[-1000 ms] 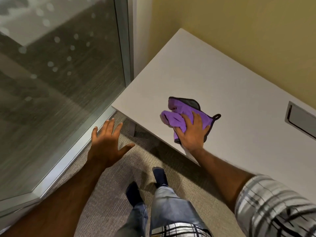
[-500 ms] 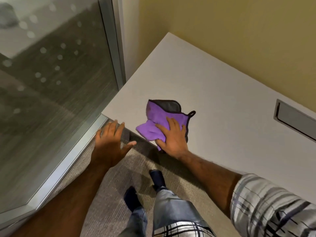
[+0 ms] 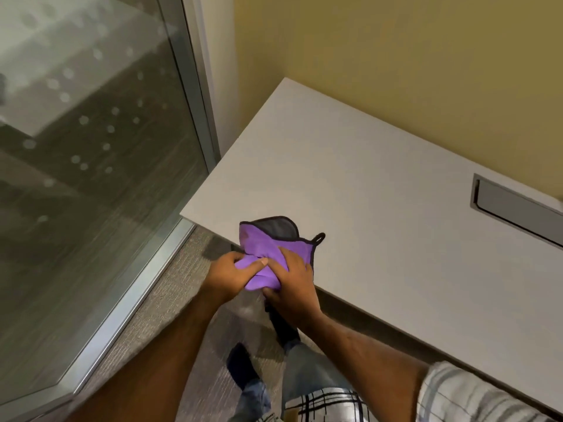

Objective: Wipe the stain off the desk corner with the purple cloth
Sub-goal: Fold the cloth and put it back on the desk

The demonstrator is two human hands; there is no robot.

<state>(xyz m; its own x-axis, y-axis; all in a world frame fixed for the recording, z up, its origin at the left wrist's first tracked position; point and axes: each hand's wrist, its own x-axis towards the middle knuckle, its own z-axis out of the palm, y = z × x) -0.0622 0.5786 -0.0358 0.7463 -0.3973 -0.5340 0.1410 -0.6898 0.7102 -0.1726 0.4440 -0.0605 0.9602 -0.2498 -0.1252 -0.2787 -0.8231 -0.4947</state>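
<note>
Purple microfibre cloth with black trim and a small hanging loop (image 3: 274, 254), bunched at the front edge of the pale grey laminate counter (image 3: 380, 208), just right of its near left corner, part draped past the edge. Left hand (image 3: 227, 275) clenched on the cloth's lower folds from the left, thumb pressed on top. Right hand (image 3: 294, 284) gripping the same bundle from the right, fingers spread over the fabric, thumb tucked beneath. Dark grey inner face of the cloth turned up toward the counter's middle. Recessed grey cable tray (image 3: 518, 208) set near the back right edge. Glass partition with frosted dots (image 3: 91, 147) off the left side, beside grey carpet (image 3: 170, 300). Stain itself not discernible.
</note>
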